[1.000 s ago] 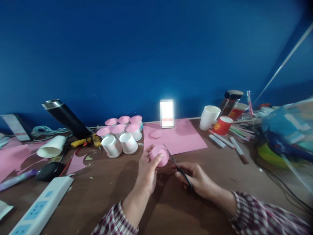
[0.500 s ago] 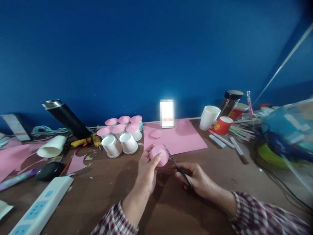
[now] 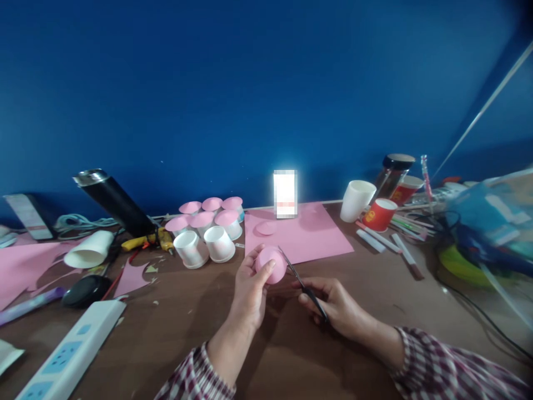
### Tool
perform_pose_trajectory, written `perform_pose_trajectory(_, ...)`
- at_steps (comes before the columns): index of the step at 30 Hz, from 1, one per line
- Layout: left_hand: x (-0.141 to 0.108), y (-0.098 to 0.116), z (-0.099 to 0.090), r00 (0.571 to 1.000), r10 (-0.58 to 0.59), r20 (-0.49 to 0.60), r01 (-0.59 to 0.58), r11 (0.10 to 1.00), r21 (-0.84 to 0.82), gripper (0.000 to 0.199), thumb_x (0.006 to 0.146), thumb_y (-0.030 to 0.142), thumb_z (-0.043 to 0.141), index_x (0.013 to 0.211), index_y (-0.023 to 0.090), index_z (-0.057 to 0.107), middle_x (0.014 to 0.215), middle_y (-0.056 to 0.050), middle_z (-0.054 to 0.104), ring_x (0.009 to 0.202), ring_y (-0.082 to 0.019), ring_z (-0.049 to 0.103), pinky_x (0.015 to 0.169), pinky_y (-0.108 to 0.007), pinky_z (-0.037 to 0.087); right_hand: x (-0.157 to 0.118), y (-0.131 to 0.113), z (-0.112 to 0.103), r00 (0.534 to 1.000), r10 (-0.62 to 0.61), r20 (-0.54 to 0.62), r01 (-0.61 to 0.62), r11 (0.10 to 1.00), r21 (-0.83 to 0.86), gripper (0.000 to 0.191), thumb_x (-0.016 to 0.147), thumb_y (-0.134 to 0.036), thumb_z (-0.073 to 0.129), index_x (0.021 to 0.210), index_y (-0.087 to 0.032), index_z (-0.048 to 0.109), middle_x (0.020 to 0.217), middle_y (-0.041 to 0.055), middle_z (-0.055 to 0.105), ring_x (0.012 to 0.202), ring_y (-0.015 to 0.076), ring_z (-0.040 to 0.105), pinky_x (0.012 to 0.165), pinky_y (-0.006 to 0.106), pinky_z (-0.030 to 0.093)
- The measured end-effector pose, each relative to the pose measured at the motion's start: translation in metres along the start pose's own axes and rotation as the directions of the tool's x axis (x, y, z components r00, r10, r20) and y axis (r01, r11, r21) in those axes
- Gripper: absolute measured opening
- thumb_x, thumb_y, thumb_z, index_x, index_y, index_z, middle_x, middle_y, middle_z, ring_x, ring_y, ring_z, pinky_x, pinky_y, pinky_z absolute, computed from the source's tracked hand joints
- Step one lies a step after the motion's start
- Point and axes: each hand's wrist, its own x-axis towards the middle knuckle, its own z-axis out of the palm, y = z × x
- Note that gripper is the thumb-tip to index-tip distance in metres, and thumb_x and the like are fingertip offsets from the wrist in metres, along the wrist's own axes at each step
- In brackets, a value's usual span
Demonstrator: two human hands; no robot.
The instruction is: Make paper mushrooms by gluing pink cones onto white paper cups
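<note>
My left hand (image 3: 252,289) pinches a round pink paper disc (image 3: 272,269), thumb across its face and fingers behind it. In my right hand (image 3: 333,303) is a pair of scissors with black handles (image 3: 314,303); the blades point up and left, close to the disc's right edge. Whether the blades touch the paper I cannot tell. Just beyond my hands lies a pink sheet (image 3: 314,236) with another pink paper piece (image 3: 265,228) on it. To the left stand several white paper cups topped with pink discs (image 3: 228,219), and two bare upturned cups (image 3: 219,244).
A power strip (image 3: 70,350), glue gun (image 3: 144,241), black bottle (image 3: 120,203) and pink scraps (image 3: 132,278) lie left. At right are a white cup (image 3: 358,200), red paper cup (image 3: 380,215), markers (image 3: 370,240) and a blue bag (image 3: 495,216). A blue wall (image 3: 266,100) rises behind.
Hardly anything differs. The whole view has shifted very slightly; both hands keep the same hold on the disc and the scissors.
</note>
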Motion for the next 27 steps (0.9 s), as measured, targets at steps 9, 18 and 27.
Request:
perform_pose_trajectory(9, 0.0002, 0.0024, -0.0002, 1.000, -0.005, -0.012, 0.005, 1.000, 0.014, 0.064, 0.061, 0.028, 0.079, 0.119, 0.019, 0.052, 0.104, -0.007, 0.063, 0.083, -0.015, 0.061, 0.070, -0.024, 0.047, 0.0005, -0.0018, 0.0026, 0.998, 0.046, -0.047, -0.045, 0.999, 0.027, 0.049, 0.072, -0.049, 0.069, 0.103, -0.012, 0.065, 0.053, -0.0057, 0.045, 0.042, 0.0055, 0.040, 0.038, 0.017, 0.032)
perform_pose_trajectory(18, -0.0013, 0.0036, -0.0002, 1.000, -0.018, -0.003, 0.018, 1.000, 0.019, 0.066, 0.063, 0.027, 0.078, 0.122, 0.021, 0.050, 0.106, -0.007, 0.061, 0.084, -0.014, 0.060, 0.065, -0.020, 0.046, 0.0001, -0.0063, -0.0037, 0.999, 0.028, -0.045, -0.018, 0.980, 0.198, 0.053, 0.072, -0.053, 0.068, 0.105, -0.012, 0.060, 0.058, -0.0044, 0.050, 0.045, 0.0064, 0.045, 0.041, 0.018, 0.034)
perform_pose_trajectory(27, -0.0075, 0.0047, 0.0048, 0.995, -0.057, 0.079, 0.056, 0.998, 0.013, 0.065, 0.062, 0.026, 0.078, 0.121, 0.022, 0.052, 0.107, -0.005, 0.061, 0.086, -0.014, 0.061, 0.069, -0.020, 0.047, -0.0015, -0.0059, -0.0035, 0.997, -0.046, 0.059, 0.034, 0.981, 0.192, 0.049, 0.076, -0.051, 0.065, 0.104, -0.012, 0.060, 0.059, -0.0046, 0.045, 0.050, 0.0068, 0.040, 0.046, 0.019, 0.033)
